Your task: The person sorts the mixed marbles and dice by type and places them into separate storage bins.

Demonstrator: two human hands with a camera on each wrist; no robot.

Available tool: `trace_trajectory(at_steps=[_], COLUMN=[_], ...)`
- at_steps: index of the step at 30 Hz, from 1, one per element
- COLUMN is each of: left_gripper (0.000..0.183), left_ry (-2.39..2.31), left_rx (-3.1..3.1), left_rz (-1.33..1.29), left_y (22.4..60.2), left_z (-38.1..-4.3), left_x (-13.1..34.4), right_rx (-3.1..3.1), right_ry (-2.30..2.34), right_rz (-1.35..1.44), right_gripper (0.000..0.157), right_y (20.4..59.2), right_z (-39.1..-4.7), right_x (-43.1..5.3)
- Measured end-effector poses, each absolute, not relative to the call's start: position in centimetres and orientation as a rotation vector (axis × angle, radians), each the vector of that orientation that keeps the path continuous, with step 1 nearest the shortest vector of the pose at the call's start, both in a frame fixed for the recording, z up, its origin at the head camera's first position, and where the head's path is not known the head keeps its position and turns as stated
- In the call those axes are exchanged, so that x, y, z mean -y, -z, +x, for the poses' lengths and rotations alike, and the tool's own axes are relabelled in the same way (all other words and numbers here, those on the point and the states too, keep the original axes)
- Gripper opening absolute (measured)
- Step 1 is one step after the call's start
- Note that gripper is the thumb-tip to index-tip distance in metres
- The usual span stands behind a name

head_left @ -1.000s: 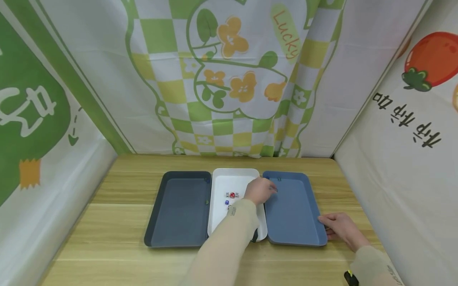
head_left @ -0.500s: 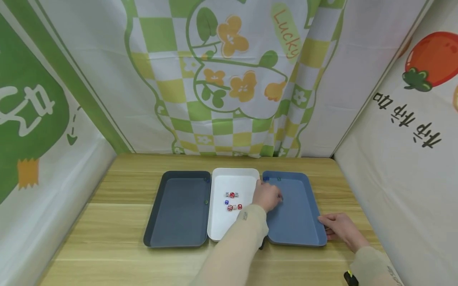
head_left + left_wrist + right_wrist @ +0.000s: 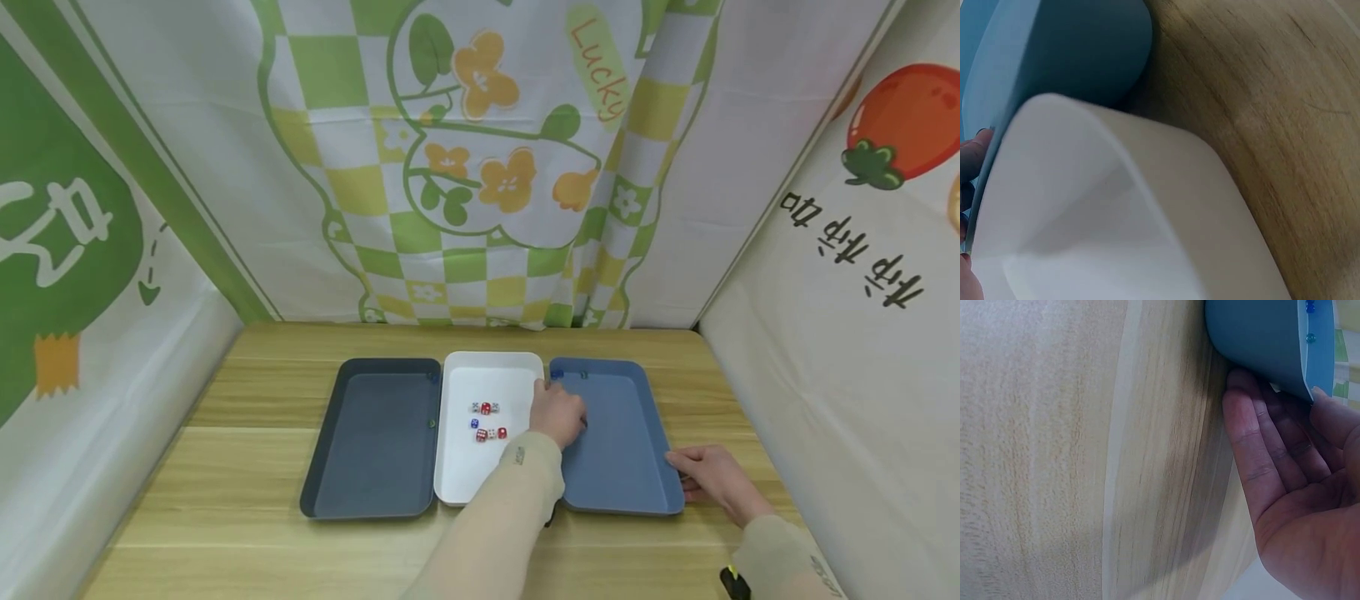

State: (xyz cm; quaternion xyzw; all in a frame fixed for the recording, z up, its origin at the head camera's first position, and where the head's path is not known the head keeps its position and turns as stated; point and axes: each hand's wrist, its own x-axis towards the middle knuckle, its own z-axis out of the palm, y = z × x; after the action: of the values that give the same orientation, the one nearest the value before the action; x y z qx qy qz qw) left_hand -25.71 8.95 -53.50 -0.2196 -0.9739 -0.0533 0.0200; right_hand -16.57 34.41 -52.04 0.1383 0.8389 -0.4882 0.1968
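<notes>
My left hand [image 3: 558,414] reaches over the white tray [image 3: 468,479] to the left wall of the blue tray [image 3: 618,467]. In the left wrist view its fingertips [image 3: 974,153] lie over the blue rim, with the thumb lower on the white tray's side. My right hand [image 3: 712,479] holds the blue tray's right wall, thumb on the rim [image 3: 1325,412] and fingers against the outside. Near the blue tray's far wall lie a blue die [image 3: 557,374] and a green die [image 3: 584,375]. Red dice [image 3: 481,436], a blue die [image 3: 475,423] and clear-looking dice [image 3: 492,434] rest in the white tray.
A dark grey tray [image 3: 371,483] stands left of the white one, with small blue [image 3: 432,377] and green [image 3: 432,424] pieces by its right wall. All three trays sit side by side on the wooden table [image 3: 217,500]. Printed curtains [image 3: 480,200] enclose the back and sides.
My left hand has shifted right and a little nearer along the blue tray's left wall, uncovering more dice in the white tray. My right hand stays at the tray's right wall.
</notes>
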Motion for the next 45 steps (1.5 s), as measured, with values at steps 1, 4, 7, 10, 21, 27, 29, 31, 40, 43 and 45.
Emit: trace_trajectory(at_steps=[1, 4, 7, 10, 21, 27, 29, 31, 40, 43, 45], left_gripper=[0.007, 0.008, 0.006, 0.007, 0.026, 0.028, 0.03, 0.031, 0.03, 0.03, 0.031], left_ry=[0.161, 0.159, 0.165, 0.182, 0.383, 0.481, 0.529, 0.569, 0.651, 0.633, 0.642], left_rx=[3.026, 3.044, 3.049, 3.029, 2.972, 2.987, 3.002, 3.018, 3.02, 3.013, 3.006], left_rz=[-0.675, -0.664, -0.664, -0.682, -0.773, -0.782, -0.765, -0.73, -0.626, -0.625, -0.63], left_y=[53.5, 53.6, 53.6, 53.3, 47.4, 44.4, 43.6, 43.0, 41.6, 41.3, 41.2], left_z=[-25.7, -25.7, -25.8, -26.2, -28.6, -29.5, -29.6, -29.6, -29.0, -28.6, -28.3], left_x=[-9.0, -9.1, -9.1, -8.7, -3.7, 0.4, 1.8, 3.1, 8.7, 10.3, 11.4], right_rx=[-2.351, -2.354, -2.353, -2.351, -2.342, -2.353, -2.351, -2.347, -2.332, -2.348, -2.36], right_ry=[1.371, 1.368, 1.367, 1.36, 1.355, 1.349, 1.35, 1.355, 1.331, 1.335, 1.337], right_rz=[0.386, 0.379, 0.382, 0.38, 0.372, 0.355, 0.352, 0.353, 0.381, 0.368, 0.363], right_gripper=[0.05, 0.05, 0.051, 0.052, 0.052, 0.051, 0.052, 0.052, 0.054, 0.053, 0.051], right_y=[52.0, 52.1, 52.1, 52.1, 51.9, 51.8, 51.8, 51.8, 51.7, 51.8, 52.0], right_z=[-16.6, -16.5, -16.5, -16.6, -16.7, -16.5, -16.5, -16.5, -16.7, -16.7, -16.7], right_x=[-34.4, -34.4, -34.4, -34.4, -34.5, -34.5, -34.4, -34.4, -34.3, -34.4, -34.4])
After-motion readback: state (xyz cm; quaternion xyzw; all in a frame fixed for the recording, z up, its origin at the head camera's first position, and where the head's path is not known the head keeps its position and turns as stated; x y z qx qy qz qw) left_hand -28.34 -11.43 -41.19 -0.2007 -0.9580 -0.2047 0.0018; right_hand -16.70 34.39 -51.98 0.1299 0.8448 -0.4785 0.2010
